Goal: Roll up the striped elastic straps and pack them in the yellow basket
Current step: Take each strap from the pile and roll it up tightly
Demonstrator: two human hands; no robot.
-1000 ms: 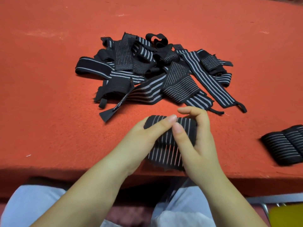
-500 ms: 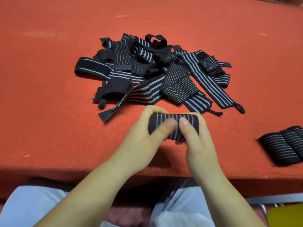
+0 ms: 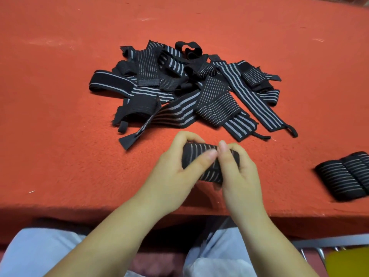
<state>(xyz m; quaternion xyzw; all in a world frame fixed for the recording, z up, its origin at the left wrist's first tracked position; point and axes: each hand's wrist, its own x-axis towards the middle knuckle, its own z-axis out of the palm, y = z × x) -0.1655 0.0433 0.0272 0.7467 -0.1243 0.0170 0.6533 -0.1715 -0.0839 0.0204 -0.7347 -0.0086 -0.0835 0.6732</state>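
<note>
1. Left hand (image 3: pixel 175 172) grips the left end of a rolled striped strap (image 3: pixel 207 162), fingers curled over the top, thumb pressed across the front.
2. Right hand (image 3: pixel 239 176) holds the right end of the same roll, thumb up against the left thumb tip, fingers wrapped behind.
3. Roll is black with thin grey stripes, lying sideways between both hands, near the front edge of the red table (image 3: pixel 60 156). A short loose flap hangs down from it between the hands.
4. Pile of unrolled straps (image 3: pixel 189 92) sits just beyond the hands, mid-table; black with grey stripes, tangled and overlapping, some flat, some looped.
5. Two finished rolls (image 3: pixel 345 176) lie side by side, touching, at the right edge of the table, well apart from the hands.
6. Yellow basket (image 3: pixel 347 262): only a yellow corner shows bottom right, below the table edge, beside a metal frame (image 3: pixel 319 243). Contents can't be seen.
7. Light blue trousers (image 3: pixel 36 254) at the bottom, under the forearms.
</note>
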